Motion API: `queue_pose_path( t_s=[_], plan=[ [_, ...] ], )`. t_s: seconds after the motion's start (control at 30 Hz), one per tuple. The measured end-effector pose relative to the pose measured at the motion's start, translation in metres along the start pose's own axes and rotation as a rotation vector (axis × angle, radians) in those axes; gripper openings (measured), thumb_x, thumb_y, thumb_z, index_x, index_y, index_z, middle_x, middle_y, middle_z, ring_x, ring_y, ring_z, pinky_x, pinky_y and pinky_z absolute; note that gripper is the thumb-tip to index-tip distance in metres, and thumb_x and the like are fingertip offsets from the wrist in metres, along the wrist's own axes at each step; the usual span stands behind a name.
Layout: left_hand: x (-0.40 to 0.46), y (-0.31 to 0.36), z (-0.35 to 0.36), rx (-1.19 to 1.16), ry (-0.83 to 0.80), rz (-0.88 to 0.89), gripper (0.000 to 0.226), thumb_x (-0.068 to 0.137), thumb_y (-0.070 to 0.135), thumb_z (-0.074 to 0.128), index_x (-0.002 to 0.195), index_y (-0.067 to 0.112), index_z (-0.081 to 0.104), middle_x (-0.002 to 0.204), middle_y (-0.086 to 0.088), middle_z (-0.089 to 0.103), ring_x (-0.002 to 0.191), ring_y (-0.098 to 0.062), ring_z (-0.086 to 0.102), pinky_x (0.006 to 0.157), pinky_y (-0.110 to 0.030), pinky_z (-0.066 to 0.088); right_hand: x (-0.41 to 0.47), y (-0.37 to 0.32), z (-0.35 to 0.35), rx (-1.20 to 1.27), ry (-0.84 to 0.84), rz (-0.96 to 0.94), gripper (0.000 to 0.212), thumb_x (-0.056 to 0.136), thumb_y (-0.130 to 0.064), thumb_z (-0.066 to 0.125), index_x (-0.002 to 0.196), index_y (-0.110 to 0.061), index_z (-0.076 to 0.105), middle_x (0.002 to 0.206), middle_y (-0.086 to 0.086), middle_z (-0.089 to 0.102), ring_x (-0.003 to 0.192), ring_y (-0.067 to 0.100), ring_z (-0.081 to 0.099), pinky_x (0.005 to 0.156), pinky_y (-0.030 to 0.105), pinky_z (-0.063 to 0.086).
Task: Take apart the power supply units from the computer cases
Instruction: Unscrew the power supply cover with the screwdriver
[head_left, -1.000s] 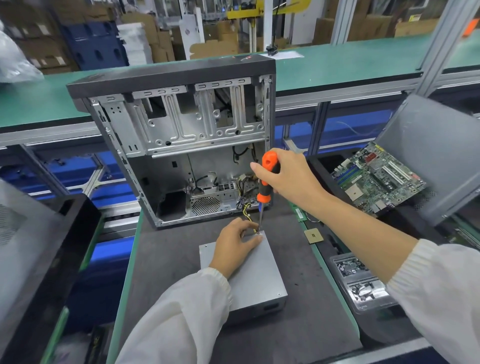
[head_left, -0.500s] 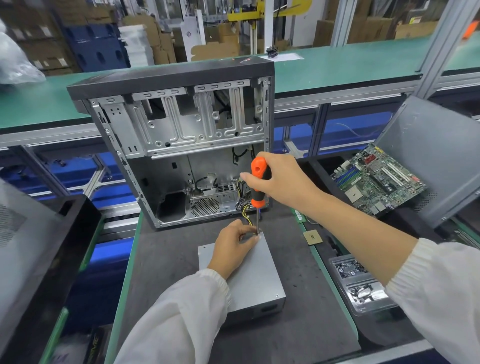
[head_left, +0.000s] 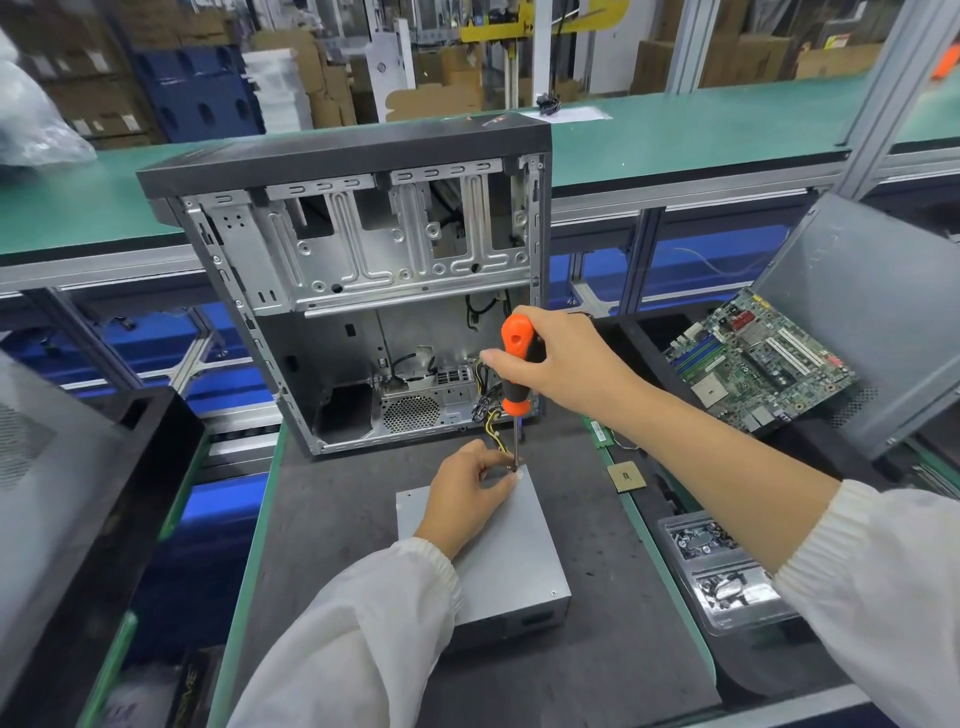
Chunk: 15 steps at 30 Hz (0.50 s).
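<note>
One open case (head_left: 358, 291), gutted; PSU (head_left: 511, 561) outside, right hand (head_left: 561, 364) gripping screwdriver (head_left: 515, 374).

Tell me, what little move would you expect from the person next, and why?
Probably turning the screwdriver to back out a screw. The right hand grips its orange handle upright, the tip sits at the far corner of the power supply unit, and the left hand pinches around the tip, steadying it. The unit already lies outside the computer case, its cables still trailing in.
</note>
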<state>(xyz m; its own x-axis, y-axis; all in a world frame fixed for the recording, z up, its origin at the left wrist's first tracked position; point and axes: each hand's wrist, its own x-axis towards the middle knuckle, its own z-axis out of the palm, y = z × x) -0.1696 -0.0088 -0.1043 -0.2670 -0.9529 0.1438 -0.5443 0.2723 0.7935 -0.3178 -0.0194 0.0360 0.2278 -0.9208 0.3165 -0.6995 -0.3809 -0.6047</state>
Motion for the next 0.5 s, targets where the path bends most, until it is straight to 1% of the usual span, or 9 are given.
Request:
queue_pose_path(
  t_s=[0.1,0.17,0.23,0.3,0.37,0.43,0.5],
  plan=[
    [0.000,0.000,0.000,-0.036,0.013,-0.028,0.019,0.085,0.008,0.068,0.101,0.015,0.075,0.069,0.008,0.036,0.059,-0.005,0.038,0.059,-0.013,0.030,0.002,-0.003,-0.004,-0.025,-0.045,-0.012,0.035,0.088,-0.040,0.065,0.069,-0.022,0.041,0.064,-0.006,0.047,0.064,0.015,0.053,0.062,0.027,0.046],
    [-0.001,0.000,-0.001,-0.053,0.029,-0.042,0.025,0.082,-0.002,0.063,0.096,0.015,0.074,0.069,0.008,0.039,0.058,-0.004,0.039,0.060,-0.011,0.032,0.003,-0.005,-0.007,-0.042,-0.069,-0.005,0.029,0.087,-0.039,0.066,0.080,-0.018,0.048,0.067,-0.005,0.051,0.064,0.017,0.058,0.061,0.027,0.046],
    [-0.002,0.000,-0.001,-0.079,0.038,-0.052,0.034,0.078,-0.007,0.059,0.093,0.021,0.071,0.075,0.007,0.048,0.058,-0.002,0.040,0.060,-0.011,0.033,0.005,-0.006,-0.012,-0.054,-0.104,0.014,0.028,0.088,-0.038,0.066,0.094,-0.017,0.048,0.072,-0.004,0.057,0.064,0.017,0.064,0.059,0.027,0.049],
    [-0.003,0.001,-0.001,-0.101,0.048,-0.048,0.038,0.076,-0.007,0.059,0.091,0.026,0.068,0.080,0.007,0.054,0.058,0.001,0.041,0.059,-0.011,0.034,0.005,-0.005,-0.019,-0.040,-0.154,0.039,0.028,0.088,-0.037,0.065,0.097,-0.020,0.045,0.076,-0.004,0.060,0.062,0.016,0.068,0.058,0.026,0.053],
    [-0.004,0.000,-0.001,-0.110,0.046,-0.028,0.038,0.075,-0.007,0.061,0.092,0.027,0.067,0.082,0.005,0.057,0.059,0.002,0.041,0.059,-0.011,0.034,0.005,-0.004,-0.026,-0.025,-0.216,0.054,0.027,0.088,-0.036,0.066,0.098,-0.021,0.046,0.078,-0.005,0.060,0.062,0.014,0.069,0.060,0.027,0.056],
    [-0.003,0.000,-0.001,-0.111,0.038,-0.010,0.032,0.079,-0.003,0.066,0.094,0.025,0.069,0.078,0.001,0.051,0.060,-0.001,0.040,0.060,-0.014,0.032,0.006,-0.003,-0.032,-0.036,-0.269,0.048,0.027,0.087,-0.034,0.067,0.102,-0.020,0.049,0.079,-0.006,0.062,0.062,0.012,0.070,0.062,0.027,0.058],
    [0.000,0.002,-0.001,-0.125,0.037,-0.006,0.020,0.084,0.009,0.072,0.096,0.024,0.072,0.072,0.004,0.040,0.059,-0.005,0.036,0.061,-0.019,0.030,0.007,-0.001,-0.035,-0.048,-0.277,0.052,0.026,0.088,-0.033,0.067,0.102,-0.019,0.050,0.080,-0.006,0.064,0.061,0.010,0.070,0.060,0.022,0.057]
  ],
)
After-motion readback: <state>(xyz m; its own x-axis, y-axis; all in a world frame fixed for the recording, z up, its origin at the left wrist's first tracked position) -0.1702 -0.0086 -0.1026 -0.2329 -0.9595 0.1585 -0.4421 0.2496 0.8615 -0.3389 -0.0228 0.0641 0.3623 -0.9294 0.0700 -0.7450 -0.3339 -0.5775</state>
